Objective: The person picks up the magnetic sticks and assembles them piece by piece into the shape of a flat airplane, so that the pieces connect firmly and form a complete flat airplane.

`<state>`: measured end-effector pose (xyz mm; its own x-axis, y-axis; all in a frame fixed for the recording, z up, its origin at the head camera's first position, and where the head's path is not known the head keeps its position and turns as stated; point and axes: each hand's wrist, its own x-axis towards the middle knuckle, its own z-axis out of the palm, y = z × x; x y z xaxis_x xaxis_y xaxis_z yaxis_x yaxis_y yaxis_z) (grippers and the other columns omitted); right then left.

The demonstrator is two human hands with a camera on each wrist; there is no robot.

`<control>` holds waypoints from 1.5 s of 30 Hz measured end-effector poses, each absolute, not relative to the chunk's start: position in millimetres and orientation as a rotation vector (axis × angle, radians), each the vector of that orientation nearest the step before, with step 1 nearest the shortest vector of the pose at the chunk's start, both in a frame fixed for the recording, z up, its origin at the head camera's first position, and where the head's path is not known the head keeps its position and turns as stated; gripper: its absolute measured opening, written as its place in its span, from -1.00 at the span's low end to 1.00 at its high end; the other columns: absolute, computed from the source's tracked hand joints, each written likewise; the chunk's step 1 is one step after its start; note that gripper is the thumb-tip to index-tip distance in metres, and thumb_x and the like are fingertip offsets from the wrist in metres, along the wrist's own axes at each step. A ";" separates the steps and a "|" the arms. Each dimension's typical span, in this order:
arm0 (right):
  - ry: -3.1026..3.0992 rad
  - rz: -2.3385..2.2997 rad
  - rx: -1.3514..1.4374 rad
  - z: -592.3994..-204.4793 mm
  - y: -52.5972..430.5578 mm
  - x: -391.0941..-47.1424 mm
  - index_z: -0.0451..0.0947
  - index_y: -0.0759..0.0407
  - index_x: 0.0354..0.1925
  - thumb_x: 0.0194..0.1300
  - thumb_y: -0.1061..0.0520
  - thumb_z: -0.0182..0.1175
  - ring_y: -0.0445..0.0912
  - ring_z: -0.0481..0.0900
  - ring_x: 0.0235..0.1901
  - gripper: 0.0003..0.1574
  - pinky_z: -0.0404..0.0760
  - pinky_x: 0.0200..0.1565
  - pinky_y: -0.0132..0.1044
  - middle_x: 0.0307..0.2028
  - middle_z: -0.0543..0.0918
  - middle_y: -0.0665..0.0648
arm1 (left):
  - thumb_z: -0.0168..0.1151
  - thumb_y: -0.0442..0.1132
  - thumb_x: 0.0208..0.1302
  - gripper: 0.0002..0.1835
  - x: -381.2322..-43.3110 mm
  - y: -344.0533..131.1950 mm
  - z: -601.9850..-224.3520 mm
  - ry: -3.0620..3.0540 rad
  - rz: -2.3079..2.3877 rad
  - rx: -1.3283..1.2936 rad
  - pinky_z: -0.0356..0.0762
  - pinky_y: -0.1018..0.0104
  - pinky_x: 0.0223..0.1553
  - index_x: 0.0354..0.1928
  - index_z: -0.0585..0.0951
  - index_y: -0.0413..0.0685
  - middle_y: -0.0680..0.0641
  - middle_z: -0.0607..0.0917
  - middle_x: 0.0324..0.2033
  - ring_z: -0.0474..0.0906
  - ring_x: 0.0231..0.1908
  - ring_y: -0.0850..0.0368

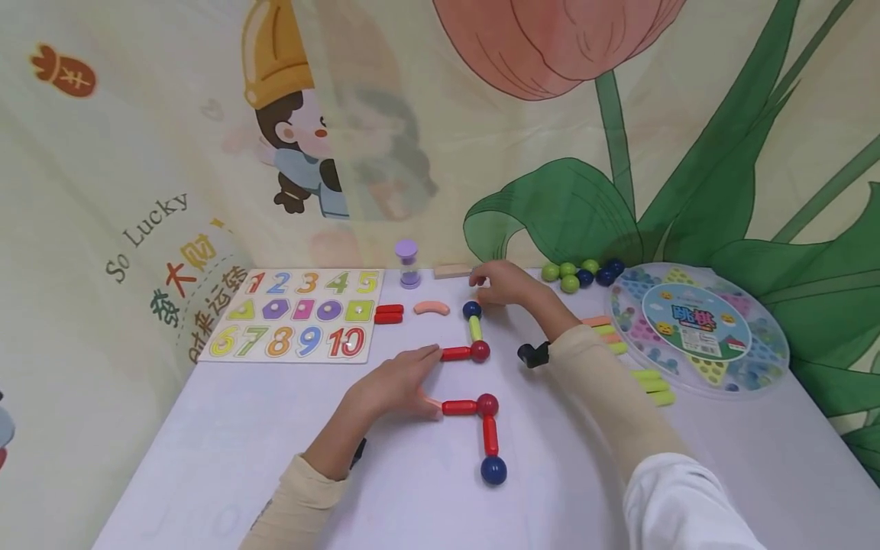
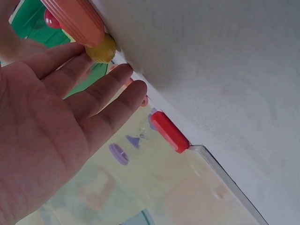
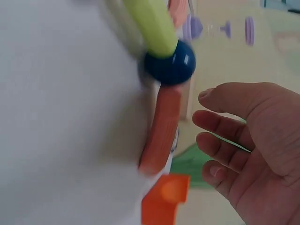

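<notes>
On the table lies a chain of rods and balls. Its far part has a blue ball, a yellow-green rod, a red ball and a red rod. Its near part has another red rod, a second red ball and a second blue ball. My left hand spans the chain's left side, fingers extended beside a yellow ball and orange rod. My right hand holds nothing, fingers loosely bent near a curved orange rod at the far blue ball.
A number puzzle board lies left, beside two red rods and a curved peach rod. Behind stands a purple sand timer. Green and blue balls, yellow-green rods and a round game box lie right.
</notes>
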<state>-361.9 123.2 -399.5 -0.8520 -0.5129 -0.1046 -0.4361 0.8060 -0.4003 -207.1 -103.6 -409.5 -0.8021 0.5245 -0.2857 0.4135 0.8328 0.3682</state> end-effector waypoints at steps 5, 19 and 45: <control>2.748 -0.426 -0.927 -397.9 78.1 -357.4 0.56 0.08 -0.07 0.20 0.08 0.16 -0.09 0.46 -0.22 -0.70 0.47 -0.16 -0.29 -0.18 0.56 0.01 | 0.39 0.20 -0.19 0.02 -205.0 -105.1 -408.7 2.641 0.422 0.734 0.27 0.08 0.11 0.34 0.19 0.01 0.01 0.23 0.29 0.12 0.26 0.06; 2.695 -0.325 -1.167 -390.6 48.1 -329.3 0.65 0.02 -0.25 0.19 0.21 0.11 -0.16 0.36 -0.40 -0.79 0.41 -0.37 -0.42 -0.44 0.48 -0.07 | 0.36 0.21 -0.16 0.00 -203.3 -105.2 -409.0 2.657 0.389 0.790 0.26 0.07 0.11 0.33 0.20 -0.02 -0.02 0.23 0.28 0.13 0.25 0.04; 2.389 -0.906 -1.168 -396.7 192.9 -199.1 0.52 -0.23 -0.21 0.15 0.05 0.23 -0.23 0.42 -0.24 -0.79 0.50 -0.21 -0.34 -0.28 0.46 -0.18 | 0.10 0.44 -0.11 0.05 -203.3 -46.4 -409.4 2.669 0.190 0.983 -0.09 -0.18 0.19 0.39 0.04 0.11 0.01 -0.04 0.37 -0.23 0.33 -0.15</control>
<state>-199.1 192.9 -396.7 -0.6090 -0.7930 -0.0171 -0.5823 0.4616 -0.6692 -203.3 -46.4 -409.4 -0.7248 0.6516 -0.2238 0.6134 0.7582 0.2211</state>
